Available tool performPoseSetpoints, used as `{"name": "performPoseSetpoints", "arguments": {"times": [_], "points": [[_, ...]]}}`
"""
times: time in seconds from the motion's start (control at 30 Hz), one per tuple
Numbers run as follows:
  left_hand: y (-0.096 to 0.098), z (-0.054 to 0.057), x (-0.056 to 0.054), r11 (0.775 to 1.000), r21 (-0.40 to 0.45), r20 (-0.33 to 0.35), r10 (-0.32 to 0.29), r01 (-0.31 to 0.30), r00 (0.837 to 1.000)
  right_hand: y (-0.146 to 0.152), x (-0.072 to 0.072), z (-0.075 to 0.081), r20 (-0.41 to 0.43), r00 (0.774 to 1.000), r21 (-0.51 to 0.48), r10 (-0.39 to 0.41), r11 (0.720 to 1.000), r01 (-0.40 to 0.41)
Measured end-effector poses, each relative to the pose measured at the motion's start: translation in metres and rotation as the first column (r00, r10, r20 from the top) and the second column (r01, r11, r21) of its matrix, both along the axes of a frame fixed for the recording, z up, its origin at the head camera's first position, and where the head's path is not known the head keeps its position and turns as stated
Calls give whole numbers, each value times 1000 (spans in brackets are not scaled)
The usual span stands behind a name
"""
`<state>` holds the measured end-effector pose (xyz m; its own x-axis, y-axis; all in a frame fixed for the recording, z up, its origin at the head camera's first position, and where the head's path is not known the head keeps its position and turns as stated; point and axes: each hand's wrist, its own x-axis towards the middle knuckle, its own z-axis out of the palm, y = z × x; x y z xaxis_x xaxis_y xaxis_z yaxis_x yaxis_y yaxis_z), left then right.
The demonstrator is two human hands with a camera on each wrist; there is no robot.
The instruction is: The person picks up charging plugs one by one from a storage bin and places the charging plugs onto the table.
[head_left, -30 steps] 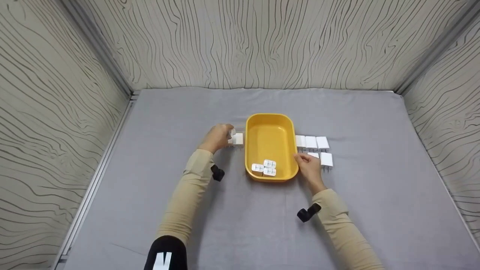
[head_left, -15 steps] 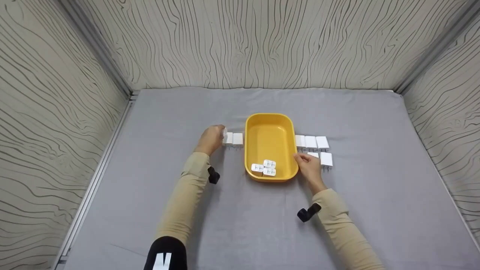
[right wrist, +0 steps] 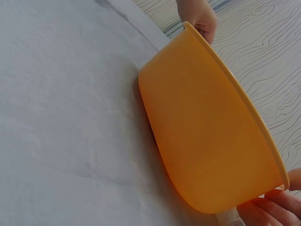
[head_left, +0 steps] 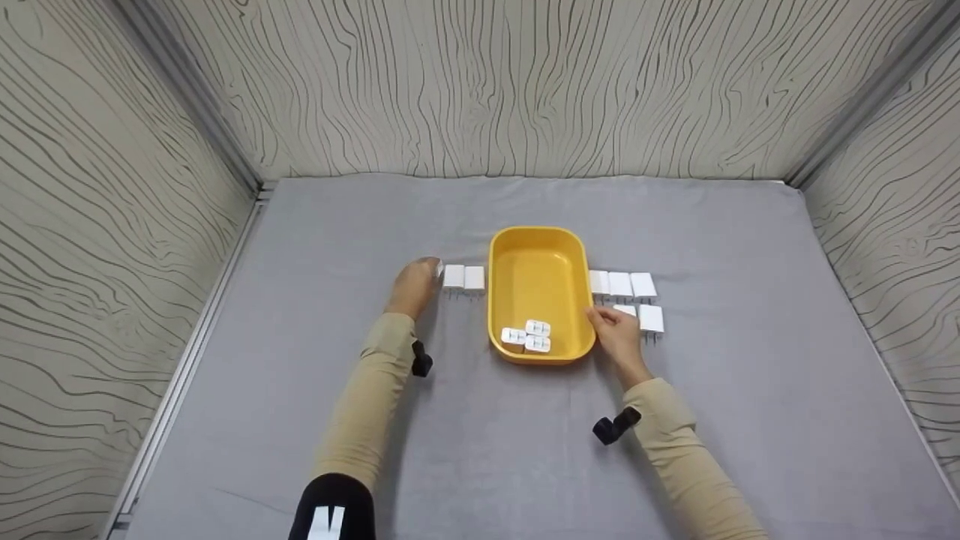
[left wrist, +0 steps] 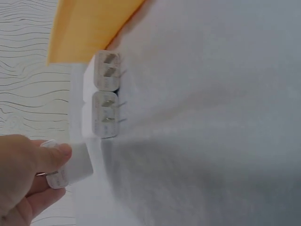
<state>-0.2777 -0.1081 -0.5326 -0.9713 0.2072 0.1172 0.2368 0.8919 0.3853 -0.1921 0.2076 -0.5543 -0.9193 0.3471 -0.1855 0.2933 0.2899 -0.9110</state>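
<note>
My left hand (head_left: pixel 414 288) pinches a white plug-in charger (left wrist: pixel 77 165) between thumb and fingers, its prongs toward the palm in the left wrist view. Just right of that hand, two more white chargers (head_left: pixel 463 278) stand side by side, prongs toward me, beside a yellow plastic tub (head_left: pixel 541 358). Inside the tub's near end sit 3 chargers (head_left: pixel 537 343) with their prong faces up. My right hand (head_left: pixel 619 337) grips the tub's right rim between thumb and fingers, as the right wrist view also shows.
Right of the tub lie two rows of white chargers (head_left: pixel 643 285), the near row partly hidden by my right hand. A grey cloth (head_left: pixel 480 450) covers the table. Patterned panels (head_left: pixel 480 90) stand at the back and both sides.
My left hand has moved left with the charger, away from the tub, uncovering the two chargers standing there. My right hand stays at the tub's rim.
</note>
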Motion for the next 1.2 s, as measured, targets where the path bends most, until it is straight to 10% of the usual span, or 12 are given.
{"name": "performPoseSetpoints", "arguments": {"times": [0.5, 1.2], "points": [[6, -16, 2, 987, -160, -113, -20, 1, 993, -1, 1, 1, 7, 1000, -21, -15, 1000, 15], [-1, -40, -4, 993, -118, -148, -43, 25, 988, -1, 1, 1, -28, 999, -10, -19, 1000, 18]]}}
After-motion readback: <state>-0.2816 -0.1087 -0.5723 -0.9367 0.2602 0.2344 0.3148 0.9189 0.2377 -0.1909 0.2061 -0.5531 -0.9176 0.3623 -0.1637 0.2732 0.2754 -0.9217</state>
